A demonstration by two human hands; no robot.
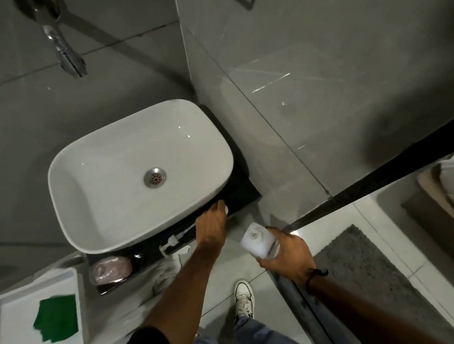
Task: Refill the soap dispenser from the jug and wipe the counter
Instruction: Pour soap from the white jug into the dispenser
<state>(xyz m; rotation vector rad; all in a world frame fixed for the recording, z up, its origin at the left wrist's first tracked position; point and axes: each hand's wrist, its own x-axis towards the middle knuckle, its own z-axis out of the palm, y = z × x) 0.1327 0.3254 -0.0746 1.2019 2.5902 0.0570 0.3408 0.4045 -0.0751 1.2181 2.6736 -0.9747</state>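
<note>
No text, label, brand or number can be read anywhere in the frame. The clear bottle at lower centre right and the pinkish container at lower left show no legible print.

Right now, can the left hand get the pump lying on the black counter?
Probably yes. The left hand rests on the black counter beside the sink, and the pump lies just next to it with nothing between. The right hand is busy holding the bottle.
</note>
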